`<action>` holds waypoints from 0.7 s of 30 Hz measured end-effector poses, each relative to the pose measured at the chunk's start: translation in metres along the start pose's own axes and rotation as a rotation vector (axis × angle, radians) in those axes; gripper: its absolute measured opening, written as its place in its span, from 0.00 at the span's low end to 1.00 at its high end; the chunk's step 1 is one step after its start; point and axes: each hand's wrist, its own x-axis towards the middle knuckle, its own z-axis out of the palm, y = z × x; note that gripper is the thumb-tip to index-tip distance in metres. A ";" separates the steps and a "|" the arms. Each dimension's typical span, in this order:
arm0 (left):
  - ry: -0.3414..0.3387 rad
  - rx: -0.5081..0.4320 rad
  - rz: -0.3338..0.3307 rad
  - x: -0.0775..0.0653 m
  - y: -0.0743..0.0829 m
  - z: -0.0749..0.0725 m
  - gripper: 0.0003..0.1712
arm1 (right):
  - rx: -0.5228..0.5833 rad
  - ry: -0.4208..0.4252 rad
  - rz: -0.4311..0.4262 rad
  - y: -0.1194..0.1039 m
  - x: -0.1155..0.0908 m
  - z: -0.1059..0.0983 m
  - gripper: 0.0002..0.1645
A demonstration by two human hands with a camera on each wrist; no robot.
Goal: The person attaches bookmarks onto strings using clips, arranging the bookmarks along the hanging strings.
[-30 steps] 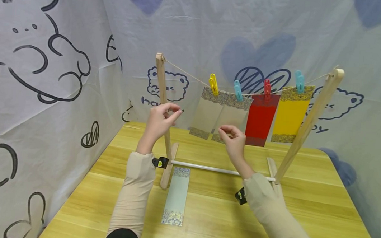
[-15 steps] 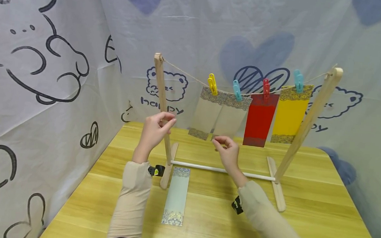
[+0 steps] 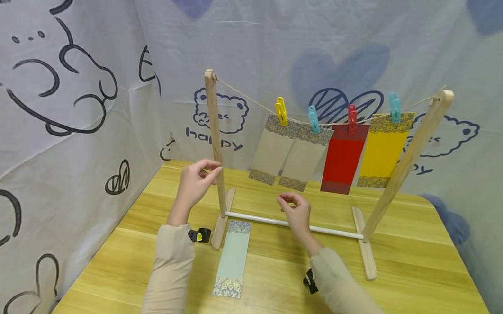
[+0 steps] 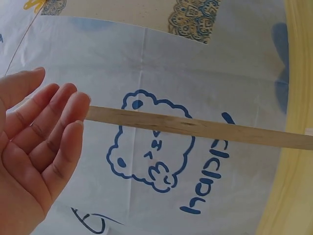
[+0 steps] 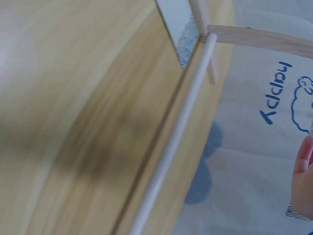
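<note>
Two hands hover over the yellow wooden bench (image 3: 419, 289), both holding nothing. Nearest the viewer, at lower centre of the head view, a pale blue paper strip with patterned ends (image 3: 232, 258) lies flat on the bench, just in front of the left foot of the wooden drying rack (image 3: 213, 126). It looks light, thin and bendable, likely to crease if squeezed; a soft pinch at one short patterned end should lift it best.

Farther in, the left hand (image 3: 194, 182) hangs beside the rack's left post; the wrist view shows its grip spread, fingers (image 4: 54, 122) loosely straight. The right hand (image 3: 294, 211), at centre frame above the white crossbar (image 3: 290, 224), has its fingertips loosely drawn together on nothing.

Beyond, along the twine (image 3: 254, 101) in the upper middle, a yellow peg (image 3: 281, 110) and a blue peg (image 3: 313, 119) hold two beige strips (image 3: 289, 154), a red peg (image 3: 352, 118) a red strip (image 3: 343, 158), and a teal peg (image 3: 394, 107) a yellow strip (image 3: 382, 149). Farthest, printed white cloth (image 3: 67, 95) walls the scene.
</note>
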 end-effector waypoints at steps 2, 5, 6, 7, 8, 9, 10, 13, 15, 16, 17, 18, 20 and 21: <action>0.011 0.025 0.001 -0.003 -0.004 0.000 0.09 | -0.017 -0.004 0.026 0.003 -0.003 0.001 0.06; 0.021 0.045 -0.015 -0.009 -0.008 -0.001 0.08 | -0.040 -0.010 0.042 0.009 -0.007 0.002 0.07; 0.022 0.047 -0.027 -0.011 -0.009 -0.002 0.09 | -0.048 -0.012 0.040 0.011 -0.008 0.002 0.07; 0.021 0.049 -0.038 -0.013 -0.011 -0.002 0.09 | -0.055 -0.013 0.041 0.012 -0.010 0.002 0.07; 0.021 0.045 -0.051 -0.015 -0.012 -0.002 0.09 | -0.063 -0.015 0.037 0.014 -0.011 0.003 0.07; 0.023 0.043 -0.062 -0.017 -0.013 -0.002 0.09 | -0.072 -0.016 0.033 0.015 -0.013 0.003 0.07; 0.022 0.042 -0.069 -0.019 -0.015 -0.003 0.09 | -0.079 -0.019 0.034 0.016 -0.014 0.004 0.07; 0.022 0.038 -0.076 -0.025 -0.021 -0.003 0.09 | -0.098 -0.034 0.034 0.020 -0.019 0.006 0.07; 0.026 0.034 -0.080 -0.029 -0.026 -0.003 0.09 | -0.104 -0.056 0.044 0.023 -0.022 0.007 0.08; 0.028 0.033 -0.082 -0.032 -0.027 -0.004 0.09 | -0.106 -0.071 0.048 0.024 -0.024 0.008 0.08; 0.031 0.032 -0.084 -0.033 -0.030 -0.004 0.09 | -0.104 -0.085 0.053 0.025 -0.025 0.009 0.09; 0.034 0.034 -0.087 -0.035 -0.032 -0.004 0.10 | -0.098 -0.100 0.062 0.027 -0.026 0.010 0.09; 0.041 0.038 -0.099 -0.039 -0.036 -0.005 0.10 | -0.089 -0.133 0.086 0.029 -0.029 0.012 0.11; 0.043 0.040 -0.111 -0.040 -0.037 -0.005 0.10 | -0.085 -0.152 0.096 0.031 -0.030 0.012 0.12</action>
